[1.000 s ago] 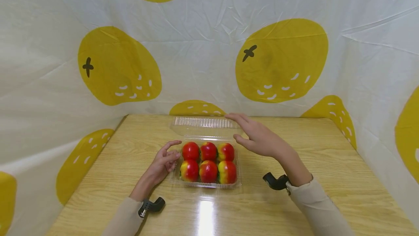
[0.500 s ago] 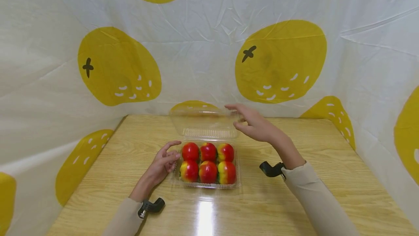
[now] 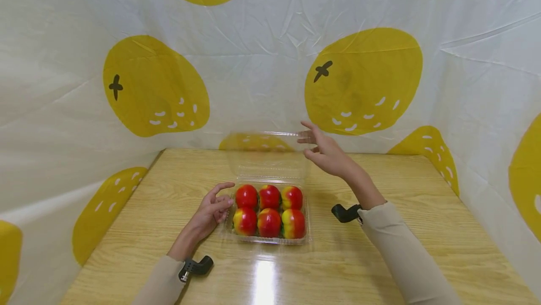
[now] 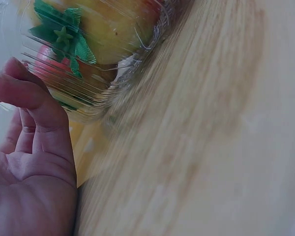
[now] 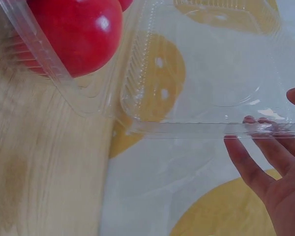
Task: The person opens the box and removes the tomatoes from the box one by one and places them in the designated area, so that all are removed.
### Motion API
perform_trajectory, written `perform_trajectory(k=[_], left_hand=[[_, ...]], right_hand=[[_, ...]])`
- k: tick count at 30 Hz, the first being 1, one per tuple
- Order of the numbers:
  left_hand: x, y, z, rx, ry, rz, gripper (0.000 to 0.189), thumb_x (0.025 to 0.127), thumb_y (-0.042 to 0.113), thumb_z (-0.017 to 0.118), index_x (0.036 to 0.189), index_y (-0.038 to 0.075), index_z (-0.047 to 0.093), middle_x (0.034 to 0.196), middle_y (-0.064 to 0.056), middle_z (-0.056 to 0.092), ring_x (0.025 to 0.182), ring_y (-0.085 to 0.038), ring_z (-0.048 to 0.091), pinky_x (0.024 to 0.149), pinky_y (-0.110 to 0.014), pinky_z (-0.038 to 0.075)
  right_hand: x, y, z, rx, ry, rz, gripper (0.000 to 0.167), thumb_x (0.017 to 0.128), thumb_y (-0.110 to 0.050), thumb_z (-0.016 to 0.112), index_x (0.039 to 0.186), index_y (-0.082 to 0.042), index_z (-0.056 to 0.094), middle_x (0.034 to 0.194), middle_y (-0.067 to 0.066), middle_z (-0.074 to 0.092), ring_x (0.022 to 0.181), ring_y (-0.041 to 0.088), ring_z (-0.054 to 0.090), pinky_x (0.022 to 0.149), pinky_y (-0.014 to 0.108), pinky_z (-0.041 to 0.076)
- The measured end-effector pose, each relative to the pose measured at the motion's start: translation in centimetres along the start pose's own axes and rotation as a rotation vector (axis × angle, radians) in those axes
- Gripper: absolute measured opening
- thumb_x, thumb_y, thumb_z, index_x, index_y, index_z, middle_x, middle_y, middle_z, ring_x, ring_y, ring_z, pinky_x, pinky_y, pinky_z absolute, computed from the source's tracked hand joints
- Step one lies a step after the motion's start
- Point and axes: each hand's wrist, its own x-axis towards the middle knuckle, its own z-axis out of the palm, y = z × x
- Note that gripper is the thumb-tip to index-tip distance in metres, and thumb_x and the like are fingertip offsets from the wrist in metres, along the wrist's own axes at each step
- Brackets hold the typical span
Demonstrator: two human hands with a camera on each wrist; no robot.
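Observation:
A clear plastic clamshell box [image 3: 270,240] holds several glossy red-and-yellow fruits [image 3: 269,222]. Green leaf-like caps [image 4: 64,34] show on them in the left wrist view. Its hinged lid [image 3: 270,161] stands raised at the back, tilted up from the hinge. At the box's left side rests my left hand [image 3: 207,213], fingers loosely bent, index finger and thumb by the rim. My right hand [image 3: 329,154] is at the lid's right edge. In the right wrist view its fingers [image 5: 246,167], fairly straight, touch the lid from outside, and the thumb is apart from it.
The box stands on a wooden table [image 3: 177,168], with a light reflection in front of it. A white cloth [image 3: 262,93] with yellow fruit prints hangs behind and at both sides, close to the table's back edge. Each wrist carries a black camera mount [image 3: 346,213].
The lid has swung up from lying low behind the box to a raised tilt. My right hand has risen with it and drawn slightly left. My left hand has stayed put.

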Motion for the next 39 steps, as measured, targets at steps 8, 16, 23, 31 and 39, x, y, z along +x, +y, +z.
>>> perform_trajectory(k=[8, 16, 23, 31, 39], left_hand=[[0.0, 0.1, 0.0, -0.002, 0.003, -0.007, 0.053, 0.102, 0.002, 0.056, 0.151, 0.008, 0.037, 0.077, 0.007, 0.062, 0.051, -0.004, 0.052, 0.043, -0.014, 0.038], [0.0, 0.2, 0.0, 0.0, 0.003, -0.008, 0.052, 0.102, 0.001, 0.055, 0.15, 0.008, 0.037, 0.077, 0.007, 0.062, 0.051, -0.004, 0.053, 0.043, -0.014, 0.038], [0.0, 0.2, 0.0, -0.003, 0.005, -0.014, 0.052, 0.102, 0.001, 0.055, 0.15, 0.008, 0.037, 0.077, 0.006, 0.062, 0.052, -0.004, 0.052, 0.043, -0.014, 0.037], [0.0, 0.2, 0.1, -0.003, -0.004, -0.005, 0.051, 0.102, 0.001, 0.055, 0.15, 0.008, 0.038, 0.077, 0.006, 0.063, 0.051, -0.004, 0.052, 0.043, -0.014, 0.038], [0.0, 0.1, 0.1, -0.003, -0.009, 0.0, 0.05, 0.102, -0.001, 0.054, 0.148, 0.008, 0.039, 0.075, 0.007, 0.062, 0.05, -0.003, 0.053, 0.043, -0.014, 0.037]], right_hand=[[0.5, 1.6, 0.5, 0.098, 0.005, 0.037, 0.077, 0.102, -0.004, 0.051, 0.165, -0.01, 0.007, 0.16, 0.022, 0.042, 0.143, 0.04, 0.05, 0.111, 0.062, 0.046], [0.6, 3.3, 1.5, 0.129, -0.003, 0.057, 0.071, 0.103, 0.002, 0.042, 0.164, -0.003, 0.005, 0.162, 0.029, 0.035, 0.142, 0.047, 0.049, 0.113, 0.064, 0.042], [0.5, 4.8, 2.6, 0.19, -0.01, 0.11, 0.073, 0.105, 0.004, 0.037, 0.165, -0.008, -0.002, 0.164, 0.031, 0.03, 0.141, 0.049, 0.048, 0.108, 0.063, 0.048], [0.5, 5.6, 3.1, 0.228, 0.001, 0.121, 0.062, 0.107, 0.0, 0.036, 0.161, 0.001, 0.006, 0.164, 0.032, 0.029, 0.142, 0.051, 0.046, 0.108, 0.063, 0.047], [0.2, 6.7, 4.1, 0.265, 0.025, 0.164, 0.066, 0.109, -0.002, 0.036, 0.164, -0.002, -0.001, 0.167, 0.031, 0.02, 0.141, 0.049, 0.047, 0.105, 0.062, 0.05]])
